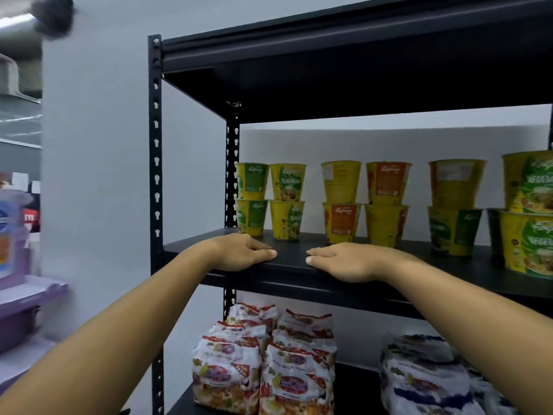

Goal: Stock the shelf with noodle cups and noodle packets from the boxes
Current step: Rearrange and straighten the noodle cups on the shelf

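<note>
1. While resting palm-down on the front edge of the middle shelf, holding nothing: left hand and right hand flat, fingers straight, thumb tips near each other but apart.
2. Noodle cups along the back edge of that shelf, upright, stacked two high, with gaps between the pairs; larger noodle bowls at its right end, also two high and nearer the front.
3. Noodle packets one shelf down: red-and-white bundles beside the left post, blue-and-white bundles toward the right.
4. No boxes in view, so cannot tell how much stock remains; probably a pause between loads.
5. For the next load, judged best:
   - Lift both hands straight up off the edge before turning away, since the leftmost stack stands near the left hand.
   - Fill the gaps in the back row first, then the bare front strip.
   - Seat each upper cup squarely on the lid below; light, tapered cups likely tip easily.
   - Turn printed faces forward, as several show only their backs.
   - Grip each cup at mid-body, not by the rim.
</note>
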The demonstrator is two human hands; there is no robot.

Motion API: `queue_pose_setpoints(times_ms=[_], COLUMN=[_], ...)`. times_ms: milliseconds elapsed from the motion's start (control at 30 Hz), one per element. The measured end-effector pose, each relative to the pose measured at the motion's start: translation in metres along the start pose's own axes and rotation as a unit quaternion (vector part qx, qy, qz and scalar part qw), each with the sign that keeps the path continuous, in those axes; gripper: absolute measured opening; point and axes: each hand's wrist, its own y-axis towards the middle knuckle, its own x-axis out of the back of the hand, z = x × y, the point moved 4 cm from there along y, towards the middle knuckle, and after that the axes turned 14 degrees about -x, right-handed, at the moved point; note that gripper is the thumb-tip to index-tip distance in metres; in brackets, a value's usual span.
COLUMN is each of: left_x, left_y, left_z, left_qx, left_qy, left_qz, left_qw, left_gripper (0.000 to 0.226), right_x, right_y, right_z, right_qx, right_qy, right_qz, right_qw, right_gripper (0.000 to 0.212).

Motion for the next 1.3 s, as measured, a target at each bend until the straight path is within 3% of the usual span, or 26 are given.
queue_pose_setpoints(times_ms=[333,567,733,933,1067,1300], left_x=[0.002,0.021,0.041,0.052,0.056,0.065], left_y=[-0.005,-0.011,0.009,0.054,0.087,0.108], left_z=[0.014,0.073,0.11,0.132,0.15,0.147], left_qx=[-0.027,0.003,0.019,0.057,0.076,0.06], left_qy=[0.007,0.015,0.016,-0.118,-0.23,-0.373], left_qz=[-0.019,-0.007,-0.06,-0.156,-0.211,-0.206], left_qw=[0.999,1.0,0.998,0.979,0.947,0.903], left_gripper=[0.053,0.052,0.05,0.075,0.101,0.092], right_x=[-0.002,-0.008,-0.014,-0.018,-0.02,-0.021], right_y=[0.009,0.033,0.05,0.055,0.054,0.053], right_z=[0.024,0.077,0.099,0.102,0.102,0.101], right_qx=[0.022,0.048,0.042,0.02,0.013,0.014], right_qy=[-0.027,-0.024,-0.014,-0.015,-0.015,-0.016], right_qz=[0.01,0.017,0.015,0.006,0.004,0.008], right_qw=[0.999,0.998,0.999,1.0,1.0,1.0], right_gripper=[0.059,0.061,0.062,0.062,0.06,0.06])
